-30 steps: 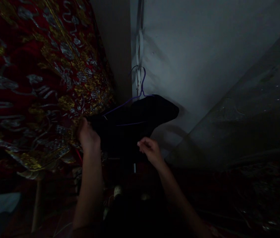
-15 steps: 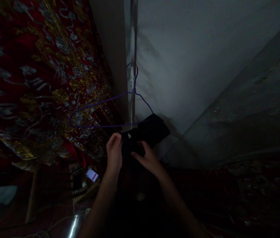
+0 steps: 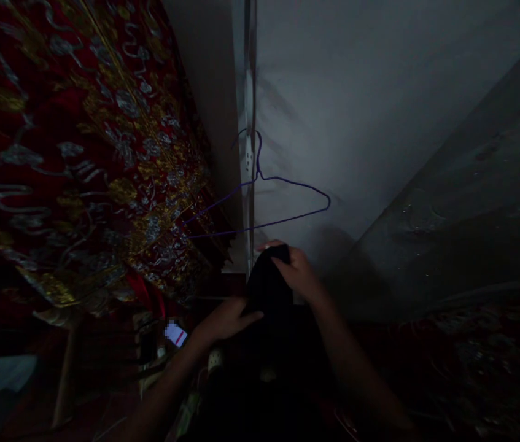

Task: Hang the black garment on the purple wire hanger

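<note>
A black garment (image 3: 269, 288) is bunched between my two hands in dim light, low in the middle of the view. My right hand (image 3: 299, 273) is closed over its top edge. My left hand (image 3: 225, 319) lies against its lower left side with fingers stretched along the cloth. Just above them a bare purple wire hanger (image 3: 264, 202) hangs from a hook on a white strip (image 3: 249, 153) fixed to the wall.
A red cloth with gold and silver embroidery (image 3: 70, 153) hangs across the left side. A white wall (image 3: 356, 110) is behind the hanger. A clear plastic cover (image 3: 471, 215) slopes at the right. Small cluttered items (image 3: 174, 334) lie low on the left.
The black garment has come off the purple hanger, which now hangs bare and has swung to the right. My hands have dropped lower with the garment bunched between them.
</note>
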The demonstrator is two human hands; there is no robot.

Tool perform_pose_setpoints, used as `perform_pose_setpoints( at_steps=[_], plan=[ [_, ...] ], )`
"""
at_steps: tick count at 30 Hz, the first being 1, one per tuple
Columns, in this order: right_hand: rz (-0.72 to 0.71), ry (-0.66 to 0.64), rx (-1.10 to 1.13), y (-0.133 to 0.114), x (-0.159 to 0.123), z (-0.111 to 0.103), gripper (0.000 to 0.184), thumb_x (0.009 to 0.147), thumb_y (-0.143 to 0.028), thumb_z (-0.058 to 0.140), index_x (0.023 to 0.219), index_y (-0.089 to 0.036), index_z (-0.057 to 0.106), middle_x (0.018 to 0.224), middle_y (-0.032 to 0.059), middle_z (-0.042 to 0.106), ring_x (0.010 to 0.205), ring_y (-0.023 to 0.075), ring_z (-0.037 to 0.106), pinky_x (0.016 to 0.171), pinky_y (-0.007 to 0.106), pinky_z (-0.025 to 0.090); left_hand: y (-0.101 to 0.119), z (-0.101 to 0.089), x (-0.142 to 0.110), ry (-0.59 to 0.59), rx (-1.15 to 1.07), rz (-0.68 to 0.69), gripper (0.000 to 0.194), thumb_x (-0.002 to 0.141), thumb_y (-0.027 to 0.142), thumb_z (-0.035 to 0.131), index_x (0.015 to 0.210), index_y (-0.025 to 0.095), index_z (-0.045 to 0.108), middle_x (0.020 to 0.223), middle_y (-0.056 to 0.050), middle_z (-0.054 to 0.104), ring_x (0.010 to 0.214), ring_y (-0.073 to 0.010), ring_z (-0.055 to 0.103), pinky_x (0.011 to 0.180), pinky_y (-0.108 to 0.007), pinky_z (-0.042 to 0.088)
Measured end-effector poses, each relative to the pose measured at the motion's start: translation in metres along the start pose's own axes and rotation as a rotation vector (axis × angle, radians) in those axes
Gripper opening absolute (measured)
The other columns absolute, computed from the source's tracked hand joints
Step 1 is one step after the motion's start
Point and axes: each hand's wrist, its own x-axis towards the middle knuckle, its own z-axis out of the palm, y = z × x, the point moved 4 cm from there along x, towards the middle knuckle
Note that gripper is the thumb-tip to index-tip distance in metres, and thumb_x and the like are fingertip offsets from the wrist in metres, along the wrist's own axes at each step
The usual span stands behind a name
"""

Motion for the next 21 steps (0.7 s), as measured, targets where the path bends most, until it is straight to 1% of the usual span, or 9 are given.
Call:
perform_pose_setpoints(
  at_steps=[3, 5, 7, 10, 11, 13, 15, 17, 21],
  plan=[
    [-0.037, 0.221, -0.116, 0.004, 0.028, -0.018, 0.028, 0.085, -0.028, 0.052, 0.098, -0.020, 0.075, 0.083, 0.0026, 0.071, 0.083, 0.0203, 0.064, 0.079, 0.031, 0.050, -0.020, -0.025, -0.011, -0.081, 0.044, 0.004, 0.026, 0.088, 0.045, 0.063, 0.081, 0.022, 0.073, 0.070, 0.000, 0.073, 0.056, -0.0177, 0.065, 0.052, -0.024, 0.044],
    [0.016, 0.292, -0.201, 0.017, 0.043, -0.025, 0.027, 0.085, -0.036, 0.052, 0.084, -0.018, 0.073, 0.071, 0.0025, 0.068, 0.072, 0.0202, 0.062, 0.067, 0.029, 0.048, -0.026, -0.055, -0.013, 0.000, 0.032, 0.001, 0.023, 0.085, 0.043, 0.067, 0.076, 0.023, 0.073, 0.065, 0.000, 0.073, 0.051, -0.0176, 0.063, 0.048, -0.024, 0.042],
    [0.075, 0.332, -0.286, 0.029, 0.051, -0.031, 0.033, 0.084, -0.044, 0.054, 0.067, -0.018, 0.066, 0.060, 0.0020, 0.062, 0.060, 0.0187, 0.057, 0.056, 0.027, 0.041, -0.030, -0.087, -0.012, 0.068, 0.017, -0.043, 0.023, 0.079, 0.041, 0.073, 0.065, 0.024, 0.071, 0.055, 0.002, 0.067, 0.043, -0.0169, 0.058, 0.043, -0.024, 0.038],
    [0.107, 0.394, -0.398, 0.036, 0.053, -0.044, 0.042, 0.081, -0.052, 0.059, 0.056, -0.018, 0.058, 0.050, 0.0011, 0.054, 0.052, 0.0162, 0.050, 0.048, 0.026, 0.031, -0.024, -0.133, -0.002, 0.156, 0.020, -0.103, 0.026, 0.076, 0.036, 0.075, 0.054, 0.024, 0.066, 0.047, 0.002, 0.061, 0.040, -0.0165, 0.053, 0.043, -0.024, 0.039],
    [0.106, 0.411, -0.431, 0.035, 0.051, -0.049, 0.044, 0.080, -0.054, 0.060, 0.053, -0.019, 0.056, 0.049, 0.0008, 0.052, 0.050, 0.0155, 0.049, 0.047, 0.026, 0.029, -0.018, -0.147, 0.003, 0.190, 0.040, -0.079, 0.023, 0.076, 0.033, 0.074, 0.056, 0.024, 0.067, 0.052, 0.001, 0.064, 0.046, -0.0177, 0.058, 0.048, -0.024, 0.044],
    [0.092, 0.431, -0.485, 0.030, 0.049, -0.056, 0.047, 0.080, -0.054, 0.061, 0.049, -0.020, 0.050, 0.046, 0.0001, 0.047, 0.046, 0.0139, 0.045, 0.046, 0.026, 0.025, 0.003, -0.170, 0.013, 0.280, 0.118, 0.044, 0.008, 0.077, 0.026, 0.070, 0.070, 0.023, 0.072, 0.076, -0.004, 0.074, 0.071, -0.0223, 0.069, 0.069, -0.028, 0.054],
    [0.078, 0.429, -0.500, 0.026, 0.046, -0.059, 0.049, 0.080, -0.053, 0.061, 0.047, -0.021, 0.046, 0.044, -0.0005, 0.044, 0.045, 0.0127, 0.043, 0.045, 0.026, 0.024, 0.031, -0.186, 0.023, 0.365, 0.239, 0.184, 0.008, 0.079, 0.022, 0.065, 0.082, 0.023, 0.072, 0.103, -0.008, 0.074, 0.102, -0.0263, 0.068, 0.091, -0.034, 0.054],
    [0.085, 0.398, -0.466, 0.026, 0.043, -0.053, 0.048, 0.081, -0.054, 0.060, 0.049, -0.020, 0.048, 0.046, -0.0001, 0.046, 0.045, 0.0130, 0.045, 0.045, 0.026, 0.027, 0.058, -0.191, 0.033, 0.416, 0.355, 0.277, 0.012, 0.084, 0.021, 0.059, 0.091, 0.022, 0.068, 0.116, -0.009, 0.069, 0.116, -0.0264, 0.063, 0.101, -0.038, 0.050],
    [0.092, 0.226, -0.361, 0.026, 0.033, -0.022, 0.040, 0.087, -0.051, 0.054, 0.067, -0.018, 0.063, 0.061, 0.0039, 0.063, 0.058, 0.0191, 0.059, 0.052, 0.028, 0.044, 0.096, -0.185, 0.059, 0.395, 0.423, 0.376, 0.036, 0.093, 0.019, 0.049, 0.128, 0.020, 0.055, 0.120, -0.008, 0.067, 0.117, -0.0213, 0.062, 0.106, -0.039, 0.046]
  ],
)
